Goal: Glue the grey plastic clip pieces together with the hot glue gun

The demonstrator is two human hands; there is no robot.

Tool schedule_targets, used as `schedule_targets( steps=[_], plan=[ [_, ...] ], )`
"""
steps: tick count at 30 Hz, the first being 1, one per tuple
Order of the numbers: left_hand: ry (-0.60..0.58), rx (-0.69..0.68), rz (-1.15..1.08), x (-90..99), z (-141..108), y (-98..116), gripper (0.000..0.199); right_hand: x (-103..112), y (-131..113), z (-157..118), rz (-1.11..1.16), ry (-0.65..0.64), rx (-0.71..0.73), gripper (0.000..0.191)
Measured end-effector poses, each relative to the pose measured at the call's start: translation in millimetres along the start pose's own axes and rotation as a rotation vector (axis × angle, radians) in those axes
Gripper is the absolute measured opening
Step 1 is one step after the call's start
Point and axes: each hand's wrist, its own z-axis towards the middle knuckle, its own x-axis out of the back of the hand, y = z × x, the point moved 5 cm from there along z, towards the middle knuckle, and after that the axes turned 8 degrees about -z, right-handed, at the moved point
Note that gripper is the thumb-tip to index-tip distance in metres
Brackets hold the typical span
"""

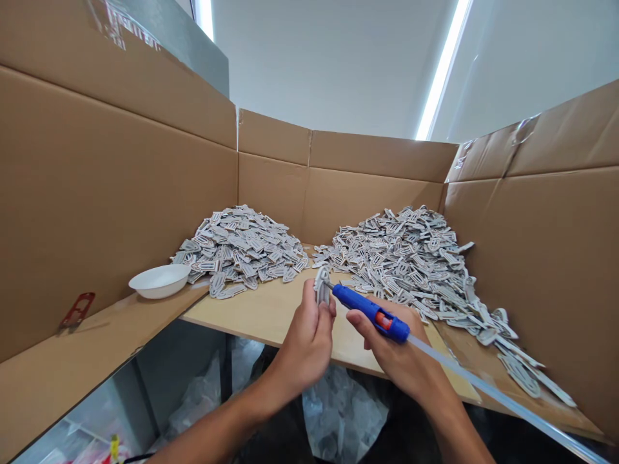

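Observation:
Near the middle of the view, my left hand [312, 328] holds a small grey-white plastic part [322, 285] upright between thumb and fingers. My right hand [399, 341] is wrapped round a blue pen-like tool [360, 304] with a red piece in its side window. The tool's thin metal tip points left and meets the part near its upper end; whether it presses in cannot be made out. From the tool's rear end a clear tube [498, 390] runs down to the right. Both hands are above the front of the wooden table [251, 314].
One heap of similar parts [246, 248] lies at the back left, a larger heap [406, 258] at the right. A white bowl [159, 281] and a red metal tool [77, 311] are at the left. Cardboard walls [377, 200] surround the table. Plastic bags [343, 412] lie below.

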Motion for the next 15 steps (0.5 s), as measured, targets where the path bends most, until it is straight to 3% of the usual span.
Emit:
schedule_targets(
  steps=[3, 6, 11, 15],
  plan=[
    [0.022, -0.102, 0.139, 0.2, -2.8, 0.4, 0.021, 2.3, -10.4, -3.3, -0.076, 0.014, 0.055, 0.046],
    [0.002, -0.116, 0.178, -2.6, -3.1, -2.8, 0.021, -0.7, -14.9, -8.0, -0.238, 0.072, 0.135, 0.042],
    [0.027, -0.020, 0.084, -1.2, 4.3, -14.5, 0.017, 5.5, 0.1, -8.8, -0.532, 0.361, 0.108, 0.045],
    [-0.031, 0.096, -0.114, 1.2, 13.6, -16.6, 0.020, 27.5, 18.9, -3.0, -0.555, 0.421, 0.084, 0.053]
  ],
)
